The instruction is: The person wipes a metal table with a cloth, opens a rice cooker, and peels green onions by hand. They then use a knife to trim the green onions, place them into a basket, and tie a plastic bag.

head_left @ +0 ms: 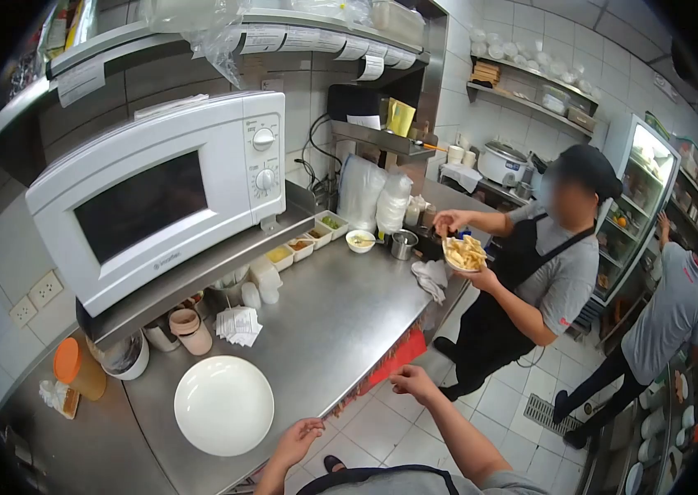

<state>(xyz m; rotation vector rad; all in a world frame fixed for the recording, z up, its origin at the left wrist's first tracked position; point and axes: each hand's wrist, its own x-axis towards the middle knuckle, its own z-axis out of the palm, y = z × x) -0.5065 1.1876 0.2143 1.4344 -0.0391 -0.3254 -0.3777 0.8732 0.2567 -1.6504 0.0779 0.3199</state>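
Observation:
A large white plate (223,405) lies on the steel counter (340,305). To the right of the plate, at the counter's front edge, is my left hand (298,440), fingers curled together; whether anything small is between them cannot be made out. My right hand (415,384) hangs in the air past the edge, above the floor, its fingers bent inward, with no object visible in it. Across from me a co-worker (559,247) in a black cap and apron holds a bowl of fries (464,254) in one hand, the other hand raised beside it.
A white microwave (159,194) sits on a shelf above the counter. Below are a pink-lidded jar (190,332), paper slips (238,325), ingredient tubs (301,247), a small bowl (360,241), a metal pot (404,243) and a cloth (430,279). Another person (662,313) stands near the fridge.

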